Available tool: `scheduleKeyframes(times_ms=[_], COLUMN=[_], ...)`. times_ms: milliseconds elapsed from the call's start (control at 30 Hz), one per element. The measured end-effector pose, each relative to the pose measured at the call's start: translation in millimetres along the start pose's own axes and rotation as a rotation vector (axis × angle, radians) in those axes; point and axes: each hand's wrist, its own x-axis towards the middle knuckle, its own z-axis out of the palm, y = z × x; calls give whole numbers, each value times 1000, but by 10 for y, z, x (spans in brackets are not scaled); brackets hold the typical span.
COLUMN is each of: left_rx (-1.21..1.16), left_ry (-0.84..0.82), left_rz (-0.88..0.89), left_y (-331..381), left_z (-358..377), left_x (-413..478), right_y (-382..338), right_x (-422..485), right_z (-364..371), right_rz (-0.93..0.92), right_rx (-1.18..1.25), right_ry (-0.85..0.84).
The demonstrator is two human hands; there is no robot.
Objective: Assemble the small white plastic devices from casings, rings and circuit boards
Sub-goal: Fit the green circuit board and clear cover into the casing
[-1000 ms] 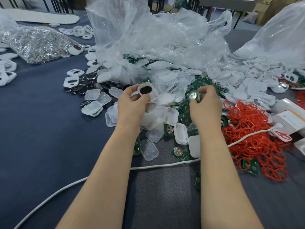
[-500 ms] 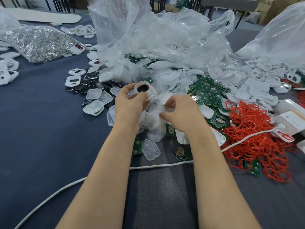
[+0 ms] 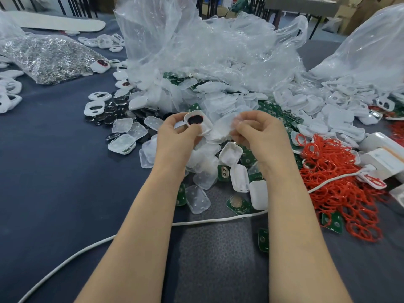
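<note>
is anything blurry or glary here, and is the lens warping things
Head view: the right hand and the clear piece it pinches are motion-blurred; the casing in the left hand is sharper; soft glare on the plastic bags; wide-angle stretching towards the edges.

Small-parts assembly workshop: tabletop [image 3: 54, 171] heaped with loose white casings [image 3: 227, 101], green circuit boards [image 3: 288, 119], red rings [image 3: 341, 171]; clear plastic sacks [image 3: 196, 47], bag of metal parts [image 3: 48, 57]; cardboard boxes [image 3: 354, 14] behind.

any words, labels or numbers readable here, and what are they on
None can be read.
White boxes: faint grey print, too blurred.
Green circuit boards: markings too small.
White casing in left hand, clear cover in right hand: no print visible.
</note>
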Motion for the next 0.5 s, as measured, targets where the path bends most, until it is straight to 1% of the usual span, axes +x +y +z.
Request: scheduleKeyframes(times_ms=[100,200,267,367,500], left_rx=[-45,-103,-150,-193,-211], left_ry=[-18,-34,-46,-79,-63], left_rz=[-33,-64,-84,-111,-155], left_y=[-2,-4,-7,-15,-21], left_z=[30,55,65,83,113], left_x=[-8,-20,-25,-37,-35], right_y=[-9,-44,-70,-93,-69], right_x=[-1,-25,-50,-70,-65], right_z=[4,49,114,195,217], right_rz=[-103,-159,-163,-138,-128], right_rx=[-81,-84,-34,60,89], right_ry=[101,179,156,75,71])
